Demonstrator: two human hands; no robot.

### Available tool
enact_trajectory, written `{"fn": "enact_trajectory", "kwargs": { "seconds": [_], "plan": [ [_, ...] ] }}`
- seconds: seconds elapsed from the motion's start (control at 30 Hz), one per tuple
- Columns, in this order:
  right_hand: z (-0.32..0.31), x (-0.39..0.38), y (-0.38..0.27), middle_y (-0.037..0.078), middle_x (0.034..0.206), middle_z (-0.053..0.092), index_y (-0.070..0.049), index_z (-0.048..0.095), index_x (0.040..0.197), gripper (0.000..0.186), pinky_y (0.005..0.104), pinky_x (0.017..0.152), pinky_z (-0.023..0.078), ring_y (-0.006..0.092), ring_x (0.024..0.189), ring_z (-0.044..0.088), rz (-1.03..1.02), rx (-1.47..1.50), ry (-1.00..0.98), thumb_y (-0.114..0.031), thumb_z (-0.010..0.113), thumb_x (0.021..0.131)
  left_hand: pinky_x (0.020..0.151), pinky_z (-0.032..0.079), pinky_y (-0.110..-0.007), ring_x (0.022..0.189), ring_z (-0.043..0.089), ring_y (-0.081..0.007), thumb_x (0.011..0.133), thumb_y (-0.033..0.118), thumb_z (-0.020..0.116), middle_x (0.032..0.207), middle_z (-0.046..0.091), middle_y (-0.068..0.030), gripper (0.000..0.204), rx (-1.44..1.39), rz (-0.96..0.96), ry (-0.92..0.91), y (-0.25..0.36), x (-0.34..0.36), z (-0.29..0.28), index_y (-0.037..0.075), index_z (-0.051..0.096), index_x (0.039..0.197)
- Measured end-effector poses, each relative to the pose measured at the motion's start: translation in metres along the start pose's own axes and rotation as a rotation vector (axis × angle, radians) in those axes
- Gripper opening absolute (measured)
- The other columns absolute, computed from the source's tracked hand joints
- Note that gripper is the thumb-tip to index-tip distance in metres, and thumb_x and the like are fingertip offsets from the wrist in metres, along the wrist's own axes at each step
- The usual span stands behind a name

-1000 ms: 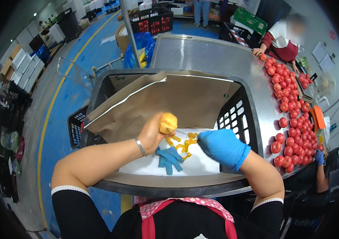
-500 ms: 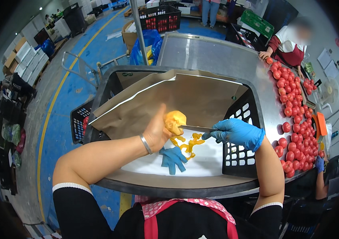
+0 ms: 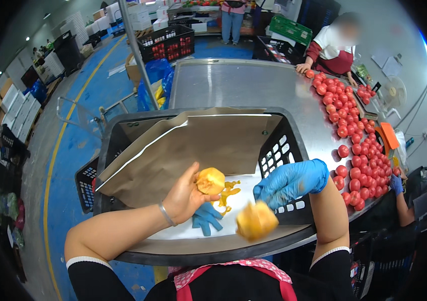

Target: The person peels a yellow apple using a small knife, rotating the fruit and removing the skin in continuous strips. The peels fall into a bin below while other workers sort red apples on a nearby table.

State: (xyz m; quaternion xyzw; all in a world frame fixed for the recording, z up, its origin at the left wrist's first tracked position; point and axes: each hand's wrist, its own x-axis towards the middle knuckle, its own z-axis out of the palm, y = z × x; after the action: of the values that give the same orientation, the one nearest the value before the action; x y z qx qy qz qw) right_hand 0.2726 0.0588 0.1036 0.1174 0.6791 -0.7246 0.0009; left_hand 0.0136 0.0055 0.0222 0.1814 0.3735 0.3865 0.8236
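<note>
Worktop (image 3: pixel 233 83) of metal stretches to the far side; at its near left is a black plastic crate (image 3: pixel 213 258). Brown paper (image 3: pixel 218 143) lines the crate's far side. Red tomatoes (image 3: pixel 356 161) crowd the right. The gloved right hand (image 3: pixel 294 183) has curled fingers; whether its grip holds the blurred yellow fruit (image 3: pixel 257 221) just nearer, I cannot tell. The bare left hand's (image 3: pixel 183 198) grip cradles a peeled yellow fruit (image 3: pixel 210 181) over the crate. A loose blue glove (image 3: pixel 206 219) lies near yellow peelings (image 3: pixel 229 193).
</note>
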Motion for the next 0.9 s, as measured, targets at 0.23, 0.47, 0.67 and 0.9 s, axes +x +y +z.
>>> {"fn": "enact_trajectory", "kwargs": {
  "seconds": [0.23, 0.47, 0.67, 0.9],
  "plan": [
    [0.020, 0.010, -0.019, 0.011, 0.088, 0.060, -0.010, 0.060, 0.118, 0.030, 0.0306, 0.073, 0.042, 0.0246, 0.077, 0.051, -0.278, -0.338, -0.248, -0.015, 0.053, 0.090, 0.087, 0.048, -0.037, 0.109, 0.051, -0.0259, 0.096, 0.042, 0.031, 0.120, 0.048, -0.0179, 0.053, 0.019, 0.024, -0.020, -0.007, -0.006, 0.004, -0.003, 0.037, 0.124],
    [0.040, -0.005, -0.029, 0.011, 0.083, 0.056, -0.013, 0.058, 0.122, 0.035, 0.0345, 0.076, 0.041, 0.0295, 0.078, 0.052, -0.263, -0.505, -0.130, -0.019, 0.049, 0.089, 0.085, 0.050, -0.038, 0.108, 0.052, -0.0261, 0.096, 0.039, 0.034, 0.118, 0.049, -0.0170, 0.046, 0.028, 0.023, -0.096, -0.006, -0.004, 0.013, -0.001, 0.040, 0.118],
    [0.044, 0.002, -0.042, 0.007, 0.083, 0.055, -0.015, 0.057, 0.124, 0.038, 0.0335, 0.075, 0.041, 0.0274, 0.077, 0.053, -0.299, -0.911, -0.107, -0.022, 0.049, 0.088, 0.087, 0.047, -0.037, 0.106, 0.053, -0.0247, 0.097, 0.038, 0.033, 0.118, 0.050, -0.0177, 0.045, 0.024, 0.038, -0.086, -0.002, -0.009, 0.013, -0.002, 0.041, 0.117],
    [0.016, 0.003, -0.024, 0.009, 0.089, 0.061, -0.009, 0.057, 0.121, 0.034, 0.0341, 0.074, 0.045, 0.0280, 0.079, 0.056, -0.416, -0.557, 0.019, -0.024, 0.046, 0.092, 0.084, 0.050, -0.038, 0.105, 0.053, -0.0270, 0.096, 0.033, 0.035, 0.116, 0.051, -0.0170, 0.039, -0.012, 0.042, -0.083, -0.005, -0.003, 0.005, -0.001, 0.044, 0.113]
  ]
}}
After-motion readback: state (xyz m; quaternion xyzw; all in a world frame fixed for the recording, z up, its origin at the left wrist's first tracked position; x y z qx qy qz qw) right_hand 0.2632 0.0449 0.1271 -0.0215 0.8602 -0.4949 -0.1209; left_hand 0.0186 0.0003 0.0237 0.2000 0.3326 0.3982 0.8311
